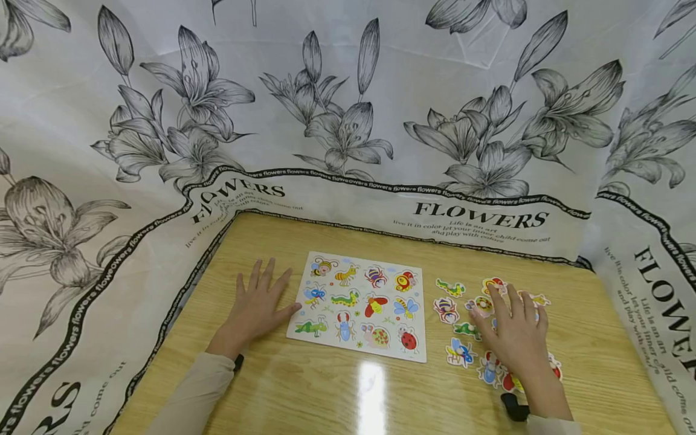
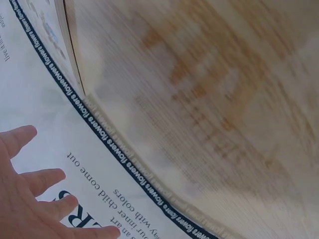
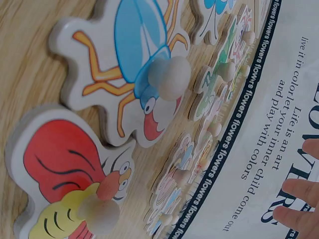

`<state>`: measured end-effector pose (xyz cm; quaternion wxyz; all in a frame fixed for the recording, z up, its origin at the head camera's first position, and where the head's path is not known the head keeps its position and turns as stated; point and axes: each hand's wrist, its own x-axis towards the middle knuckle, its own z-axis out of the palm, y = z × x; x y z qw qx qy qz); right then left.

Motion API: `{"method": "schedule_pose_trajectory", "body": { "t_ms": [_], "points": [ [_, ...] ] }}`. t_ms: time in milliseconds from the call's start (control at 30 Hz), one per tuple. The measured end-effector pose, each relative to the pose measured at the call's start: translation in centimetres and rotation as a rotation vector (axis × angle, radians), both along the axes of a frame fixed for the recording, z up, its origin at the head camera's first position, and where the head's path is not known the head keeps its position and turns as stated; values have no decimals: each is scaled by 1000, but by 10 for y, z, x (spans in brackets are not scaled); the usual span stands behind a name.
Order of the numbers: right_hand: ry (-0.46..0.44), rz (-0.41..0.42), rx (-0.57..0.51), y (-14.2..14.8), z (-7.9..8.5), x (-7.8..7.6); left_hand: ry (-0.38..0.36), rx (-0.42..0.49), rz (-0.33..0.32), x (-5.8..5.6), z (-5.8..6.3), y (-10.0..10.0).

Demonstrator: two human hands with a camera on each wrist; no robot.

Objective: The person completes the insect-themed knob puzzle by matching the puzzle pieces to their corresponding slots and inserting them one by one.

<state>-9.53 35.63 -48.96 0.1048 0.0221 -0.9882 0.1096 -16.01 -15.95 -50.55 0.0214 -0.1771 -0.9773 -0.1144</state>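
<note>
A white puzzle board printed with colorful insects lies on the table. My left hand rests at its left side with fingers spread, the thumb tip right at the board's edge. To the right of the board, my right hand is over a cluster of loose insect pieces, its fingers spread and loosely bent, and hides several of them. Beside it lie a caterpillar piece, a spider piece and a blue mosquito-like piece. In the right wrist view, a blue beetle piece and a red-winged insect piece carry round knobs.
The wood-grain table is bordered at the back and sides by a white cloth with flower drawings and lettering. A bright light reflection falls on the table below the board.
</note>
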Motion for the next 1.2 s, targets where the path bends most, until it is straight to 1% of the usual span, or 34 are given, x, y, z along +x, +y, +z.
{"method": "schedule_pose_trajectory", "body": {
  "t_ms": [200,533,633,833,1000,1200],
  "points": [
    [-2,-2,-9,1,0,1,-9,-6,-4,0,-1,0],
    [19,-18,3,9,8,5,-22,-5,-12,1,-6,-1],
    [36,-25,2,12,12,7,-28,20,-18,1,-7,-1],
    [61,-41,-29,22,20,10,-20,78,-50,2,-9,-1],
    [72,-52,-71,31,20,18,-72,105,-72,4,-10,-2],
    [121,-56,-146,46,18,26,-125,114,-93,6,-14,-3]
  ]
}}
